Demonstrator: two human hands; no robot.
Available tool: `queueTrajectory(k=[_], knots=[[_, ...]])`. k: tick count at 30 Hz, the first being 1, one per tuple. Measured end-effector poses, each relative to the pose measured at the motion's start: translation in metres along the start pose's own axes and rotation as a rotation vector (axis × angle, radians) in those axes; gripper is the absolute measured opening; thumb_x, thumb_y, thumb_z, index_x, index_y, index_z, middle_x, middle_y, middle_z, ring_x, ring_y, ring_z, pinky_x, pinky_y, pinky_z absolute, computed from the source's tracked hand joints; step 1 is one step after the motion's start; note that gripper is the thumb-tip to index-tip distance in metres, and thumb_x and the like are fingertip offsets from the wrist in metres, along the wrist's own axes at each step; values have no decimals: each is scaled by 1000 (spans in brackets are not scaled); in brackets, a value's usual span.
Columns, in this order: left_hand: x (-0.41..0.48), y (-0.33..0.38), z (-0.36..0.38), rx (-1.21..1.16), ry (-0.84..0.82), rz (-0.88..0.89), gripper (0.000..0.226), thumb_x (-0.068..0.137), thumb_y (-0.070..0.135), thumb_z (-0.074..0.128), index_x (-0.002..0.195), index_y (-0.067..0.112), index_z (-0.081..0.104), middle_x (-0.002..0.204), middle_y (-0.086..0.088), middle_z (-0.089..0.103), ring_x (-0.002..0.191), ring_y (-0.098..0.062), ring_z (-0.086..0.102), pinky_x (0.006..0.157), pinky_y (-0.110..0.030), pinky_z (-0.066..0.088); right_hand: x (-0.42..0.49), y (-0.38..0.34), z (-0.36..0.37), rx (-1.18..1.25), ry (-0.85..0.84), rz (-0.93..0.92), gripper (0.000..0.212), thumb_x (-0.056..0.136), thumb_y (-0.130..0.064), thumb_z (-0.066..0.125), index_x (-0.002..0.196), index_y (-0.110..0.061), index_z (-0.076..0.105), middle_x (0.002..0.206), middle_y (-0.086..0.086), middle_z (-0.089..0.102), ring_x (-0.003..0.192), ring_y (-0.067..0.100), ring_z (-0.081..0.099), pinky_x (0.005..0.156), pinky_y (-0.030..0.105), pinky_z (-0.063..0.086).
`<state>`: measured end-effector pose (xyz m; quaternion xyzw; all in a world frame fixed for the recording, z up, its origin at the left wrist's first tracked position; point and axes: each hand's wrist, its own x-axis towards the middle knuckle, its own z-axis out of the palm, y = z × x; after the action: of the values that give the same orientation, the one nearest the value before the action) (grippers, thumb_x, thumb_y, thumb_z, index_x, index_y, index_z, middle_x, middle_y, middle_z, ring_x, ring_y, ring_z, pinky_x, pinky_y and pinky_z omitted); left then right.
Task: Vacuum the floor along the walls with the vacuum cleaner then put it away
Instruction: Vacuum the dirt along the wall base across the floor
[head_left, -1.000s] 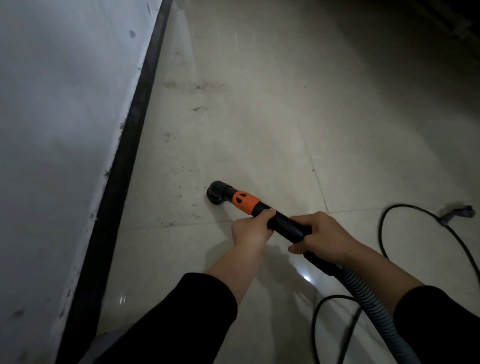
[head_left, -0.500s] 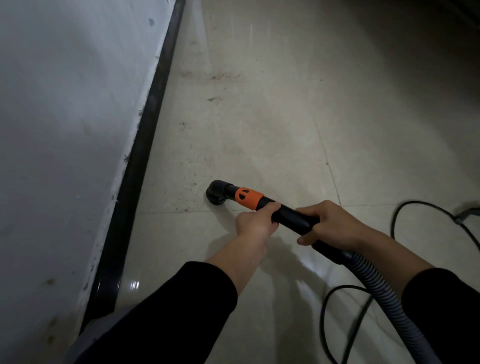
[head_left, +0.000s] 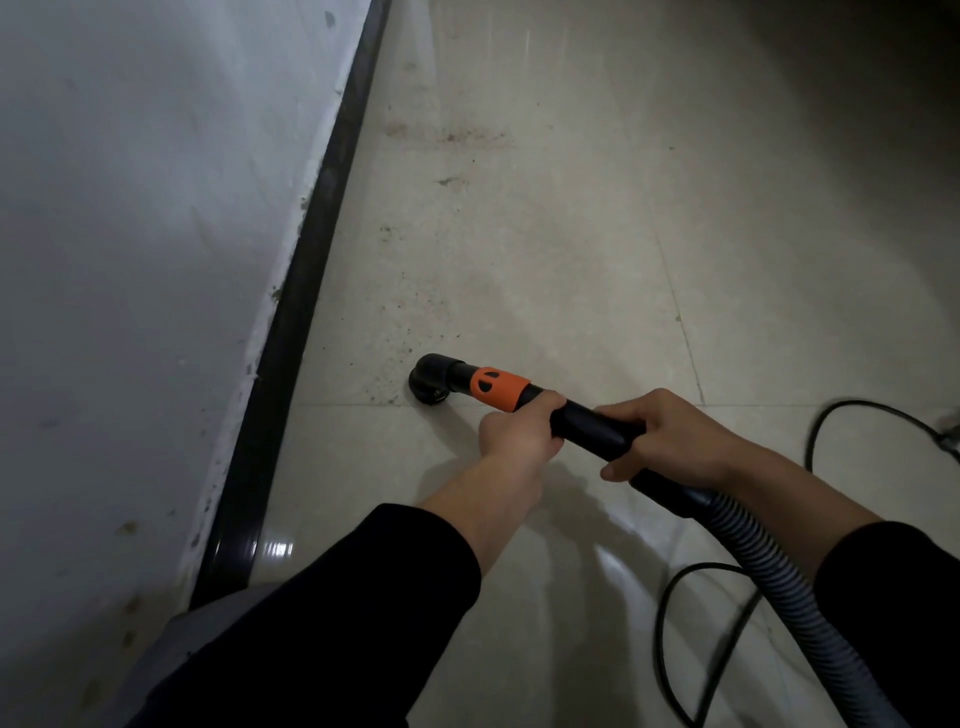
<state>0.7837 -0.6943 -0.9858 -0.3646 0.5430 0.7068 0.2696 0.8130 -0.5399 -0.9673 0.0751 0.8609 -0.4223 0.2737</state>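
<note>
The vacuum's black wand with an orange collar points left toward the wall. Its round black nozzle sits on the pale tiled floor, a short way from the black skirting. My left hand grips the wand just behind the orange collar. My right hand grips it further back, where the grey ribbed hose begins. Dark specks of dirt lie on the tile beyond the nozzle.
A grey-white wall fills the left side. A black power cable loops on the floor at the lower right, and another loop lies at the right edge. More dirt smears lie further ahead along the wall.
The view has shifted so the wall and skirting sit further right. The nozzle stays on the floor near the tile joint, both hands holding the wand as before.
</note>
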Motion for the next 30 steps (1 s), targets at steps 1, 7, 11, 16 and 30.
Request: queueTrajectory(k=[1,7,11,16,30], knots=[[0,1,0,-2,5,3,24,84,12,71,100,4,55,106,-17,68,93,-24,68,64,-22,53,1,-1,0,7,-6,-1,38,69,-5,77,94,-34,74,81,6,71,69,18,65,64,27,52],[2,4,-6,5,15,14,25,84,11,71,102,2,55,107,-19,67,95,-26,67,66,-24,53,7,-6,5,17,-27,-5,42,69,-2,76,100,-29,74,86,11,72,80,33,68,69,34,55],[4,5,-12,-2,24,2,31,85,11,70,110,0,57,107,-18,68,95,-25,68,63,-22,52,10,-9,9,4,-44,-19,43,69,-2,77,102,-29,74,87,9,72,83,31,68,74,36,56],[8,12,-20,-10,52,2,31,85,10,70,112,0,57,109,-18,67,99,-27,67,64,-24,53,18,-17,15,-22,-57,-29,42,69,-2,77,103,-27,74,89,7,73,85,29,69,79,39,56],[28,23,-39,-12,86,10,37,83,11,70,116,-1,57,107,-18,68,98,-28,67,83,-33,56,39,-33,29,-33,-79,-55,39,70,-2,76,99,-29,74,86,9,72,81,31,69,75,38,57]])
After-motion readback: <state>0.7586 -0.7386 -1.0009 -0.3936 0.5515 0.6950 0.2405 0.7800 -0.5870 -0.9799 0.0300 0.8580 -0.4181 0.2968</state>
